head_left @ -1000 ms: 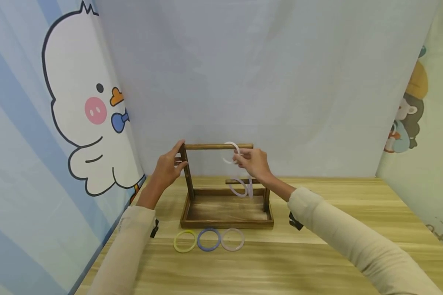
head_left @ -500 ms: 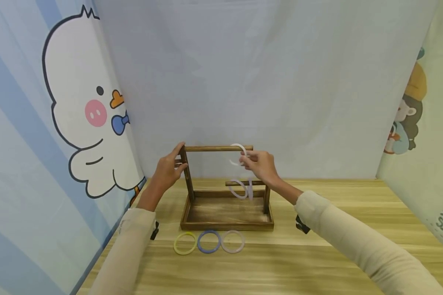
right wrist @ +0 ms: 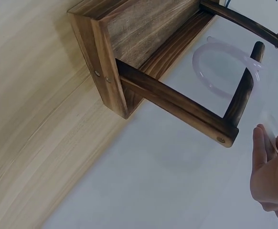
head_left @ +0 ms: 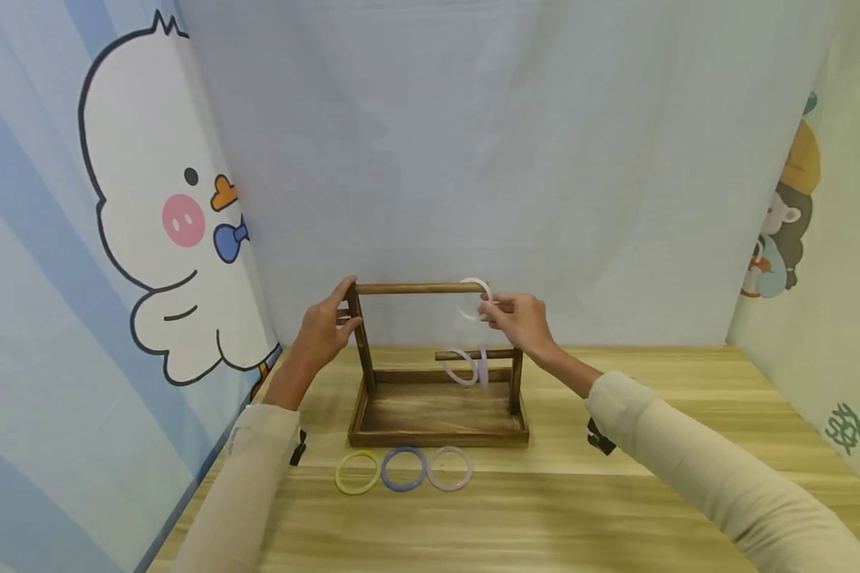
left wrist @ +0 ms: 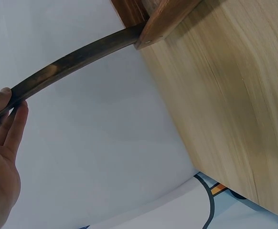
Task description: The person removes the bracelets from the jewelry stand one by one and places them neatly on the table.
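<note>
My right hand [head_left: 521, 322] pinches a white bangle [head_left: 477, 281] at the right tip of the upper bar [head_left: 408, 289] of a dark wooden stand [head_left: 437, 439]. Whether the bar's tip is inside the bangle I cannot tell. My left hand [head_left: 322, 328] grips the top of the stand's left post [head_left: 364, 342], thumb and fingers on either side of the wood, as the left wrist view also shows. Two lilac bangles [head_left: 460, 380] hang on the shorter lower bar [head_left: 498, 355]. In the right wrist view the pinched bangle is mostly hidden by the right hand [right wrist: 275, 176].
On the table [head_left: 430, 533], before the stand's tray base, lie a yellow bangle [head_left: 338, 477], a blue bangle [head_left: 404, 489] and a pale pink bangle [head_left: 450, 488] in a row. A grey curtain [head_left: 545, 159] hangs behind; a printed wall [head_left: 36, 318] bounds the left.
My right hand has moved to the right along the upper bar, carrying the white bangle from well inside the bar to its tip. The left hand stays on the post.
</note>
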The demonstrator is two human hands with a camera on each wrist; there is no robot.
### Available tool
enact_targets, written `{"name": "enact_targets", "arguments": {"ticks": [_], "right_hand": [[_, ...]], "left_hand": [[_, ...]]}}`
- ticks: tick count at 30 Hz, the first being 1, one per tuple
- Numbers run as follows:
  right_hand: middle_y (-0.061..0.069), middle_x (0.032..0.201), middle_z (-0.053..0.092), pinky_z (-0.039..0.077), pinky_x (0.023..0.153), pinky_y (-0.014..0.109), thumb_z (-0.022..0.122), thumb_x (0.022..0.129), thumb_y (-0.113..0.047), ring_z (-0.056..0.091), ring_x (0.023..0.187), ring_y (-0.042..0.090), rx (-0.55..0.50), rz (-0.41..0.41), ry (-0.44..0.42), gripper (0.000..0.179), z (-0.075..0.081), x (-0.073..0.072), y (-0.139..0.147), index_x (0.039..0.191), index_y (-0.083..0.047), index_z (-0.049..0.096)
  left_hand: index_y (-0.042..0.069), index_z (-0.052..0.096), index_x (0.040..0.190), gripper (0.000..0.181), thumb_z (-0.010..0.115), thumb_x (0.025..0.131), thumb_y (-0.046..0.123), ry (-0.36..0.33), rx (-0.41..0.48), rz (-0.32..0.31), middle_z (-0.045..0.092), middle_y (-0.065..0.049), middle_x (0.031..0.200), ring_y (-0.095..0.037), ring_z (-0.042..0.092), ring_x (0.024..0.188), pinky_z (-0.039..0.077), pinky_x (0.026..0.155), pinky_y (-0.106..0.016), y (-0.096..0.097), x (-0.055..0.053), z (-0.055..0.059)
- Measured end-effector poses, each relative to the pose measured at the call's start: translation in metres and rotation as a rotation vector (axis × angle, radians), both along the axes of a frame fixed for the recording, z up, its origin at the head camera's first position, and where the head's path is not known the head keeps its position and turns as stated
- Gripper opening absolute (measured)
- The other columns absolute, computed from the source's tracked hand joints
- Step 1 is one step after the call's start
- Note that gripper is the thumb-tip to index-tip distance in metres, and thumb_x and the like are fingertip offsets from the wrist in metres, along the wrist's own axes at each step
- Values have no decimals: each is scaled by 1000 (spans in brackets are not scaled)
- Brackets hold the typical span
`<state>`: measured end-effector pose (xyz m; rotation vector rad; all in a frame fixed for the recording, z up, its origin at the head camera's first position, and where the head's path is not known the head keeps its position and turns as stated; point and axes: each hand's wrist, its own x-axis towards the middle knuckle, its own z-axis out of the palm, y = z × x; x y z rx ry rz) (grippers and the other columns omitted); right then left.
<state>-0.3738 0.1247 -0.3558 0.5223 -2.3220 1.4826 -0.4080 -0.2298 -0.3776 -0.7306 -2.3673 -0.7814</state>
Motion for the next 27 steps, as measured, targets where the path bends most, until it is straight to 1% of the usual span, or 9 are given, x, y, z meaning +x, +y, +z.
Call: {"name": "enact_targets", "arguments": {"ticks": [5,14,16,23,27], "right_hand": [[25,105,76,65,79,27,64,104,-6,76,96,38,-2,-6,1,29,0,-2,6,128,10,68],[24,108,75,65,79,25,62,105,-6,76,99,37,-28,-23,-44,29,0,-2,14,129,10,68],[25,108,75,65,79,25,63,104,-5,76,99,37,-36,-28,-54,28,0,-2,15,128,10,68],[26,106,75,65,78,24,67,102,-4,75,99,41,-56,-51,-92,24,1,0,21,121,10,72],[25,107,76,65,78,24,67,102,-5,75,100,40,-62,-55,-119,23,2,3,25,120,9,73]], "left_hand": [[2,37,159,78,75,92,-7,0,10,-3,63,-31,131,-42,74,101,66,84,-45,-1,-1,1],[2,37,159,78,76,92,-6,-1,4,7,64,-31,130,-42,74,100,66,84,-45,-1,0,-1],[1,37,158,77,75,92,-7,5,5,4,64,-32,130,-42,74,100,66,84,-46,-1,0,-1],[1,36,159,77,75,93,-6,-4,6,-4,63,-32,130,-43,74,101,66,85,-46,1,0,0],[0,37,158,76,74,93,-6,3,4,-3,63,-32,130,-43,74,100,66,84,-47,1,-1,0]]}}
